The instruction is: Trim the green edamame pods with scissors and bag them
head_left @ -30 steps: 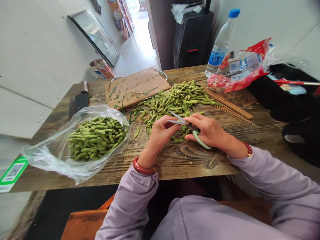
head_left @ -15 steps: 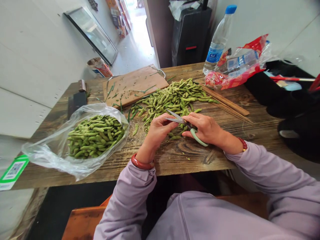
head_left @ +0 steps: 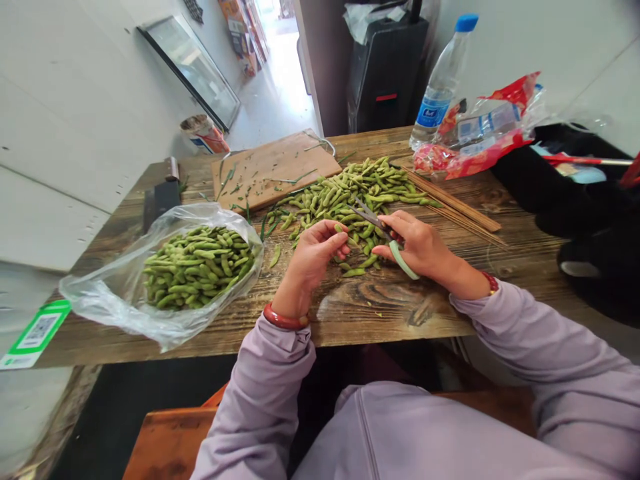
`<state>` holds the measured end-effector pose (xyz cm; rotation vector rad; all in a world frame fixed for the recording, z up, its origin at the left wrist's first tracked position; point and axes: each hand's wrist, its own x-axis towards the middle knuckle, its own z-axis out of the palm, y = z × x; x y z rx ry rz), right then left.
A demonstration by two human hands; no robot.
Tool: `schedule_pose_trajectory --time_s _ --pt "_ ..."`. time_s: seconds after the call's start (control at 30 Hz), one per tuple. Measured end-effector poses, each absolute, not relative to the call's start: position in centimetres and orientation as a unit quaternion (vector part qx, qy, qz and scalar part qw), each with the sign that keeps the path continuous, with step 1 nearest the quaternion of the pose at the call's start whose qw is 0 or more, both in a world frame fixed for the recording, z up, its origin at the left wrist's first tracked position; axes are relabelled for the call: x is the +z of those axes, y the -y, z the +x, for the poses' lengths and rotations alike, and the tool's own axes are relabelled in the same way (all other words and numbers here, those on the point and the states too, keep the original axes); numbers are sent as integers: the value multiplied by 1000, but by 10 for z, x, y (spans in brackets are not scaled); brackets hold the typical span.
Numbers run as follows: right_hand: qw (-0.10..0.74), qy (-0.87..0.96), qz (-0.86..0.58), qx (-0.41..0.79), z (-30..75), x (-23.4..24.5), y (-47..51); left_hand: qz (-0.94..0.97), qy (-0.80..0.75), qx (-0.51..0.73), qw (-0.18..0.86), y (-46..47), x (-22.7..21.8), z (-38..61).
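My left hand (head_left: 314, 255) pinches a green edamame pod (head_left: 340, 229) between thumb and fingers, just in front of a loose pile of pods (head_left: 350, 193) on the wooden table (head_left: 380, 310). My right hand (head_left: 417, 247) grips scissors (head_left: 383, 233) with pale green handles; the blades point up and left over the pile, apart from the pod. To the left lies a clear plastic bag (head_left: 165, 280) filled with pods.
A wooden cutting board (head_left: 273, 170) with green scraps lies behind the pile, a cleaver (head_left: 160, 193) to its left. Bamboo skewers (head_left: 450, 200), a water bottle (head_left: 443, 80), a red-and-clear bag (head_left: 480, 127) and dark bags (head_left: 575, 193) sit at the right.
The scissors have swung away from my left hand, blades now pointing up over the pile. My left hand has shifted slightly and still pinches a pod.
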<state>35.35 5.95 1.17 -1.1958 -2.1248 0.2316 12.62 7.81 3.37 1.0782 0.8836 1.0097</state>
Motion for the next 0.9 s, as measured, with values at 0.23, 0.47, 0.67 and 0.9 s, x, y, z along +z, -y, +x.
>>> schedule_pose_trajectory --time_s 0.23,0.47,0.67,0.9 --pt "330 833 -434 98 351 10 -57 362 -374 501 691 -82 34 122" --pt "324 840 -423 106 349 10 -55 373 -367 482 702 -78 35 127" --pt "330 841 -416 107 347 10 -56 411 -358 443 712 -74 34 133" --pt "331 846 -410 81 349 10 -55 442 -368 439 690 -73 35 135"
